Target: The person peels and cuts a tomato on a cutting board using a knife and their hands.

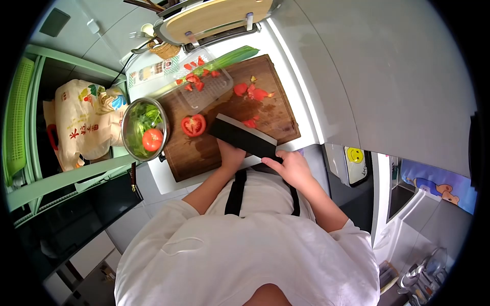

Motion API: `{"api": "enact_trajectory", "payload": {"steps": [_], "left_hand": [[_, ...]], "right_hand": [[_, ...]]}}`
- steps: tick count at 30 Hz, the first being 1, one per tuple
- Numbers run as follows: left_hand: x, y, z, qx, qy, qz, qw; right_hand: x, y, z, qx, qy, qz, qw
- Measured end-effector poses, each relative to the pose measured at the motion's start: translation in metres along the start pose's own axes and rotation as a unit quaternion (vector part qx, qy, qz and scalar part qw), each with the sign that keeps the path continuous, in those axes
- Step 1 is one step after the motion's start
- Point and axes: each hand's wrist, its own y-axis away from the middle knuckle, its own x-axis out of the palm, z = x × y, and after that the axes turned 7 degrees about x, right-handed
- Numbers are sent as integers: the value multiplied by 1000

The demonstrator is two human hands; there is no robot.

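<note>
My right hand (293,167) is wrapped round the handle of a cleaver (242,136). Its broad dark blade slants over the near part of a wooden cutting board (191,163). My left hand (230,154) is at the blade's lower left side, with its fingers hidden behind the blade. A tomato half (193,125), cut face up, lies left of the blade. Red tomato pieces (258,93) and wet juice are on the board beyond it. More cut tomato pieces (194,79) lie in a clear plastic tray (220,92) overlapping the board's far left part.
A metal bowl (164,113) with greens and a whole tomato (152,139) stands left of the board. A leek (237,57) lies behind the tray. Further back are a basket of utensils (164,50) and a board rack (219,23). A plastic bag (87,122) sits on a green shelf (76,176).
</note>
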Motion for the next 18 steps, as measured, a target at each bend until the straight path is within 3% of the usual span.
{"api": "enact_trajectory", "payload": {"steps": [3,6,9,14,18], "left_hand": [[-4,-2,-7,-7,9,43,999],[2,-4,-19,-10,38,-44,998],[-3,-7,-16,32,-123,-20,992],[-3,-12,-28,32,-83,-19,996],[-4,-14,-30,25,-71,-17,997]], "right_hand": [[0,3,-2,-17,-8,-18,1000],[-2,-3,1,7,-6,-11,1000],[-6,-11,-1,25,-52,8,998],[-11,-11,-26,58,-216,37,974],[-26,-4,-18,25,-204,40,978]]}}
